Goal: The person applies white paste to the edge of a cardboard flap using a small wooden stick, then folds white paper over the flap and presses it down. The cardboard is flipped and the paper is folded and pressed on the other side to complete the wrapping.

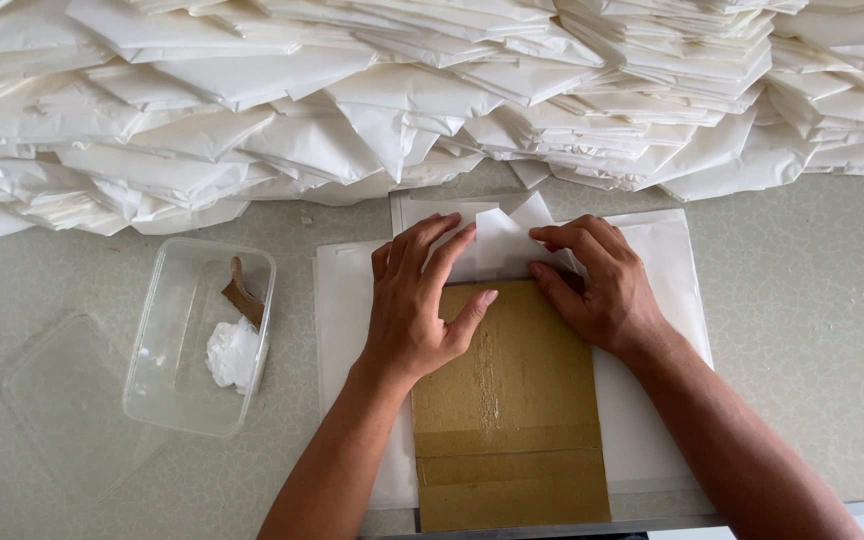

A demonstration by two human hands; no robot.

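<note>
A brown cardboard template (512, 400) lies on a stack of white paper sheets (652, 400) in front of me. My left hand (417, 300) presses flat on the paper at the cardboard's upper left corner, thumb resting on the cardboard. My right hand (592, 280) presses a folded white paper flap (500, 245) down over the cardboard's top edge, fingers pinching the fold. A streak of dried paste runs down the middle of the cardboard.
A clear plastic tub (167, 390) with white paste (232, 352) and a brown stick (242, 295) sits to the left, its lid (62, 400) beside it. A big heap of folded white paper (432, 90) fills the back of the grey table (812, 330).
</note>
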